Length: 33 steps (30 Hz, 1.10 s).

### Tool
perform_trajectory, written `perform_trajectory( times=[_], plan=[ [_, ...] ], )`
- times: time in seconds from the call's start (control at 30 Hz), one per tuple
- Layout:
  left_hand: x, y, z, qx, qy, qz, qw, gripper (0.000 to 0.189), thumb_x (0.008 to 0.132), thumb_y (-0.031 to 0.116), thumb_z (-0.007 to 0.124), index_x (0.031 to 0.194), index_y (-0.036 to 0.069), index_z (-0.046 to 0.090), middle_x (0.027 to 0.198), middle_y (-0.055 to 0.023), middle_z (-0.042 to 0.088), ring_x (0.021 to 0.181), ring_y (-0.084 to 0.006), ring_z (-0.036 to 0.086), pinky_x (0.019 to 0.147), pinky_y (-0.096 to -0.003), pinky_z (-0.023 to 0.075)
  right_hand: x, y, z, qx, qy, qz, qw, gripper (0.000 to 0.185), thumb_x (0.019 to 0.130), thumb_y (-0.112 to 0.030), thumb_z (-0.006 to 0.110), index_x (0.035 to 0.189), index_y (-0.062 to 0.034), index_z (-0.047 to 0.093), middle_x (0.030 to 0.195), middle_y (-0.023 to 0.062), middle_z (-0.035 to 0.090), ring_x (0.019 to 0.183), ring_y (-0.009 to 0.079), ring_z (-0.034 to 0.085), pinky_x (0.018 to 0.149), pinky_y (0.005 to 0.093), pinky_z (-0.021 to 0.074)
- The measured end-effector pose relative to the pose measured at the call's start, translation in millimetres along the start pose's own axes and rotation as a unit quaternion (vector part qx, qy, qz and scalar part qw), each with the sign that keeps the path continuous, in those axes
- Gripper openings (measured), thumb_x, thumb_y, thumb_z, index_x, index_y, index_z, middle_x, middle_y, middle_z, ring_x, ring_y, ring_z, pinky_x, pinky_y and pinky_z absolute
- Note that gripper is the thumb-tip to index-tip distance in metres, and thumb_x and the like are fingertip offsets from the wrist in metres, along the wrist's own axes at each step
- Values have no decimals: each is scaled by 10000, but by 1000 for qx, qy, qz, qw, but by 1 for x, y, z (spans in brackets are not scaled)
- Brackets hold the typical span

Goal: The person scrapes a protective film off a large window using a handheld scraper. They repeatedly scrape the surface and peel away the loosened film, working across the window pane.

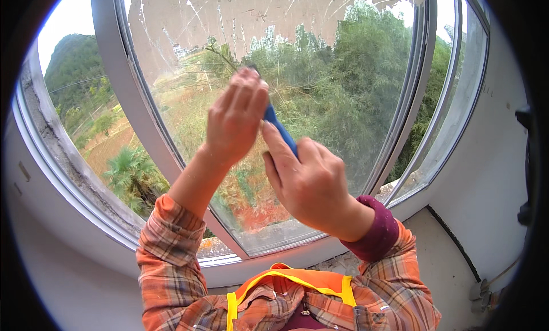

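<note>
A scraper (279, 128) with a blue handle slants up and to the left in front of a window pane (343, 116). My right hand (313, 181) is closed around the lower end of its handle, the forefinger stretched along it. At the scraper's upper end, my left hand (238, 112) presses with bent fingers, covering most of the head; a small dark part shows past the fingertips. Across the top of the pane lies a brownish film (206, 13) with scratches and a ragged lower edge. Below that edge, trees and a field show through the glass.
A window frame post (141, 86) borders the pane on the left, another frame post (411, 95) on the right. The white sill (296, 251) runs below. Grey floor (433, 245) and a white wall (484, 159) lie to the right, with dark objects at the far right edge.
</note>
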<state>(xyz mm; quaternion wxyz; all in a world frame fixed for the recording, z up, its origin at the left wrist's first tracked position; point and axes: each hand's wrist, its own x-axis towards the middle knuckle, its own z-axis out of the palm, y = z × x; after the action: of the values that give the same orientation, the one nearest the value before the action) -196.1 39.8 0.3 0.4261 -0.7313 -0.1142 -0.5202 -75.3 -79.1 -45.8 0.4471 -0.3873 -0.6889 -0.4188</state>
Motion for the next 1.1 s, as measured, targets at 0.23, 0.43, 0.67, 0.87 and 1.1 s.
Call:
perform_trajectory(
  times=[0.23,0.43,0.67,0.87,1.1],
  plan=[
    [-14,-15,2,-23,-10,-4,1000,118,813,109,588,899,35,554,1019,-138,636,1044,-305,626,761,-370,582,-7,-4,9,-9,5,-10,1000,407,827,-123,671,1214,-16,606,618,67,445,463,183,484,405,303,416],
    [13,-21,4,5,53,-9,999,101,825,104,575,898,36,555,992,-149,635,1032,-325,632,782,-371,592,19,-4,10,-35,-15,2,999,380,858,-165,647,1206,-20,599,623,76,469,477,186,508,413,309,433],
    [-3,-7,0,28,2,1,1000,128,835,133,562,924,40,566,1141,-165,621,1026,-322,638,762,-350,584,2,-7,6,-5,2,-12,1000,393,851,-144,652,1214,-2,601,612,62,450,485,179,502,404,320,437],
    [34,-24,-4,5,50,-24,998,188,733,30,602,914,47,555,954,-124,615,974,-337,623,778,-378,541,29,6,16,-13,34,-14,999,402,864,-156,640,1238,-26,573,625,64,452,471,167,478,413,300,418],
    [21,-14,-6,1,42,6,999,178,789,89,585,961,46,560,1075,-134,629,1048,-327,621,792,-382,558,20,-3,9,-38,4,-1,999,393,861,-155,638,1227,-22,586,603,63,446,454,172,487,398,313,412]
  ],
)
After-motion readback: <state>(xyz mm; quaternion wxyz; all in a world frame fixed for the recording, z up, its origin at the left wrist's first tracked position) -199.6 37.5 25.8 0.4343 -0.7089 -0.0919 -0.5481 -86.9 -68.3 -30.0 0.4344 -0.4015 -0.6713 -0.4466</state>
